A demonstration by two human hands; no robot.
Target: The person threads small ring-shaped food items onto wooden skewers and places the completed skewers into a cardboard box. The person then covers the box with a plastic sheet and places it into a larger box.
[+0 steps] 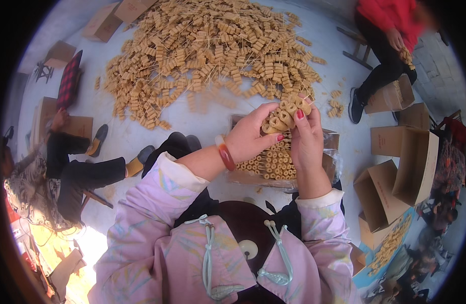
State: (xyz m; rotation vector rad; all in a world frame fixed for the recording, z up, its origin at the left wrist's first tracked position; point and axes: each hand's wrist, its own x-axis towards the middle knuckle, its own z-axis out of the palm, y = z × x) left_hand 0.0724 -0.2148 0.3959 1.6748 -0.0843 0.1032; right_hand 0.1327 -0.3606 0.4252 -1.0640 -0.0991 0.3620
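Between both my hands is a bundle of skewers [283,116] threaded with tan, ring-shaped rolled pieces; their hollow ends face up toward me. My left hand [247,133] grips the bundle from the left, thumb along its near edge. From the right, my right hand [308,143] is closed around the other end, its thumb pressed on top. Directly below sits an open cardboard carton [250,178] lined with clear plastic. Rows of skewers [279,163] lie packed inside it, partly hidden by my hands.
A large heap of loose skewers [207,50] covers the floor ahead. Someone in red [390,15] sits at far right, holding skewers; another person [86,177] sits at left. Open cardboard boxes [382,195] stand on the right, with more skewers [392,243] on a blue surface.
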